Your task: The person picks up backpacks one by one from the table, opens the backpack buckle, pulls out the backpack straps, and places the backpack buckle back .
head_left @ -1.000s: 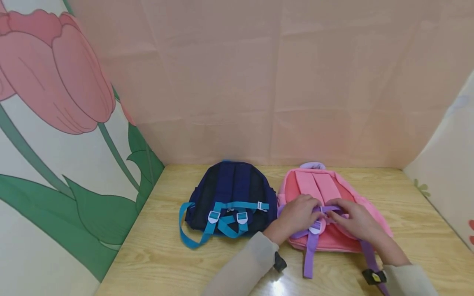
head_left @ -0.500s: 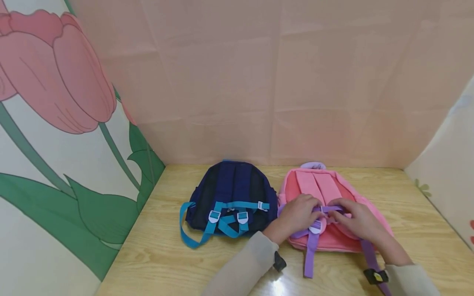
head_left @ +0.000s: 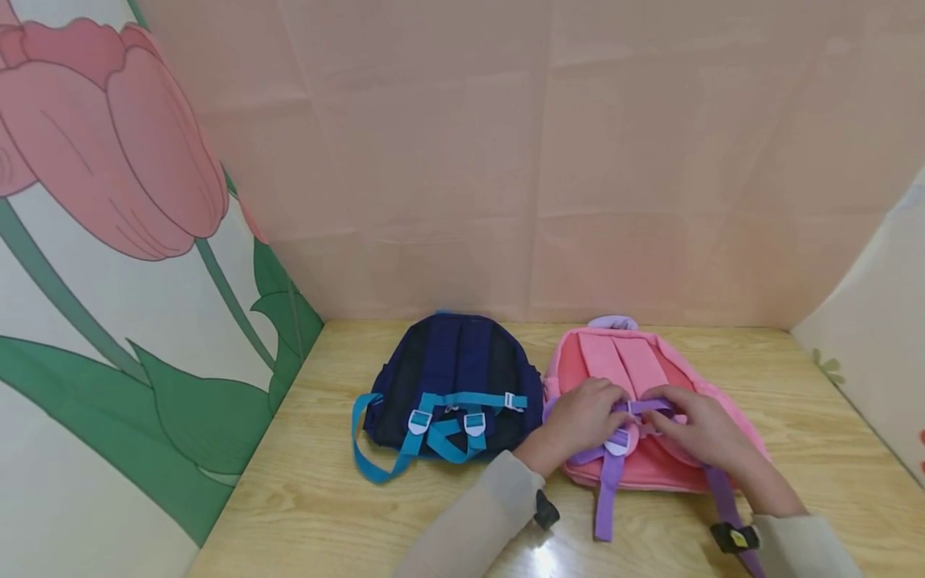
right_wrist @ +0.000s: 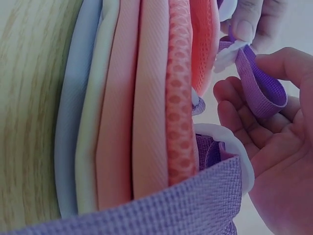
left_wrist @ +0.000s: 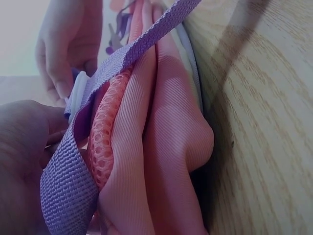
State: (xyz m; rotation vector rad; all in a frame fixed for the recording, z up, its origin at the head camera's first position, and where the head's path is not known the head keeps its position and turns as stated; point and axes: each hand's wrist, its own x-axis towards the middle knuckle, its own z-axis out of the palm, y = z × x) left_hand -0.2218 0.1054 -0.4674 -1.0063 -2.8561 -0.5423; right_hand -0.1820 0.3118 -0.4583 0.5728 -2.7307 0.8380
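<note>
A pink backpack [head_left: 679,474] lies back side up on the table, with purple straps [head_left: 607,498] and white strap adjusters [head_left: 617,441]. Both hands are over its lower middle. My left hand [head_left: 587,417] pinches a small white buckle [right_wrist: 229,56], its thumb on top, as the right wrist view shows. My right hand [head_left: 704,429] holds a looped end of purple strap [right_wrist: 266,95] beside that buckle, between thumb and fingers. In the left wrist view, another purple strap [left_wrist: 68,181] crosses the bag's edge near the left hand. Part of the buckle is hidden behind fingers.
Left of the pink bag, and close against it, lies a navy backpack [head_left: 455,353] with teal straps [head_left: 383,474]. The wooden table [head_left: 303,498] meets a pinkish cloth backdrop [head_left: 433,160]. A wall with painted tulips [head_left: 159,160] stands on the left.
Almost nothing differs. Both hands keep their places at the purple strap and buckle, and the two backpacks lie as before; the head view has shifted very slightly.
</note>
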